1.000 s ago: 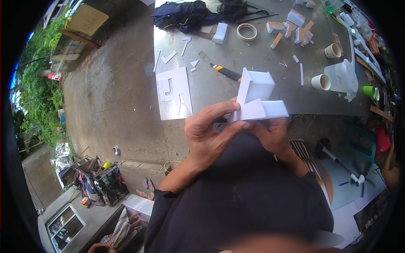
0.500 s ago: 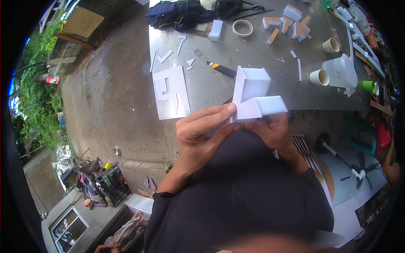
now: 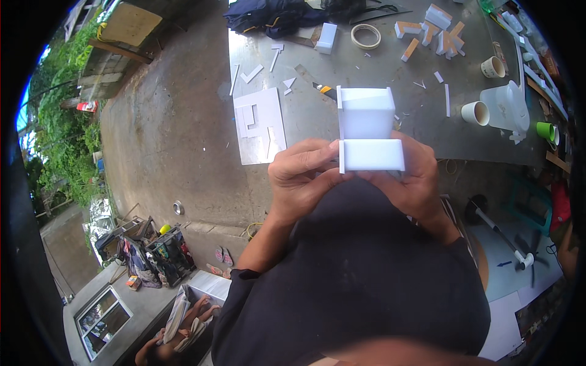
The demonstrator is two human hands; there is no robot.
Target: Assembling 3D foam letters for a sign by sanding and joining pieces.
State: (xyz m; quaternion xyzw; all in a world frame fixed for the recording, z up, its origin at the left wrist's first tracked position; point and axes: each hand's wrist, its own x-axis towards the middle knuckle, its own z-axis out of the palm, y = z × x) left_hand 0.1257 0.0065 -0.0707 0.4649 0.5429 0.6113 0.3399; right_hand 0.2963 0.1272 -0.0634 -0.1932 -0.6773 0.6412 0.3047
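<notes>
Both hands hold a white stepped piece (image 3: 367, 123), apparently of foam board, over the table's near edge. It has an upper and a lower box-like part, with thin side walls standing slightly proud. My left hand (image 3: 303, 177) pinches its left side low down, thumb and fingers at the lower wall. On the right, my right hand (image 3: 417, 174) grips the lower part, fingers partly hidden behind it. Just beyond the piece, a black and yellow utility knife (image 3: 323, 89) lies partly covered by it. A white sheet with cut-outs (image 3: 273, 117) lies left of the hands.
The metal table (image 3: 427, 131) carries a tape roll (image 3: 365, 36), white-and-brown blocks (image 3: 444, 41), paper cups (image 3: 475, 113), a translucent pitcher (image 3: 503, 108) and dark cloth (image 3: 274, 17). Thin white offcuts (image 3: 251, 74) lie scattered. A fan (image 3: 524, 261) is at lower right; another person (image 3: 183, 326) is at lower left.
The white piece has turned from an angled side view to face me more squarely. My right hand has moved up along its right side. The whole view has shifted slightly.
</notes>
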